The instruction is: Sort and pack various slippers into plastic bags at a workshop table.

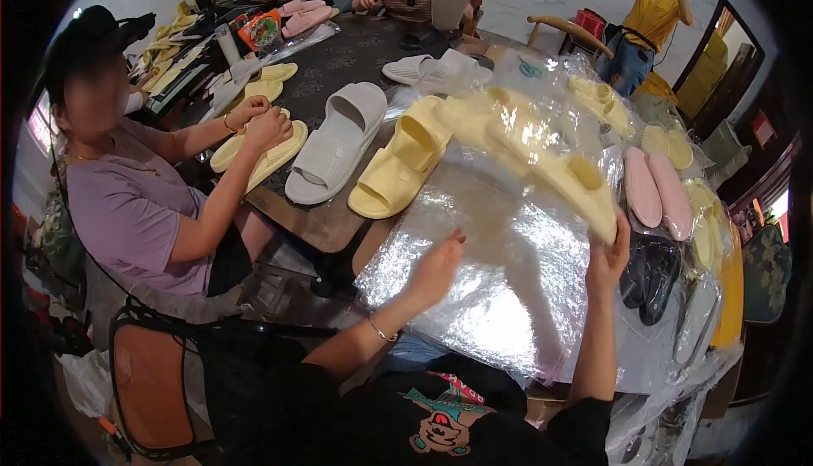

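Note:
My right hand grips the heel end of a pale yellow slipper, raised over the table and smeared by motion. Clear film glints around it, and more blurred yellow lies just behind. My left hand hovers low over a stack of clear plastic bags, fingertips drawn together; whether they pinch any film cannot be made out. Left of the bags, a yellow slipper and a grey slipper rest side by side.
Bagged pink slippers and black slippers lie at right. A co-worker sits at left, hands on yellow slippers. More grey slippers stand at the back. An orange-backed chair is at lower left.

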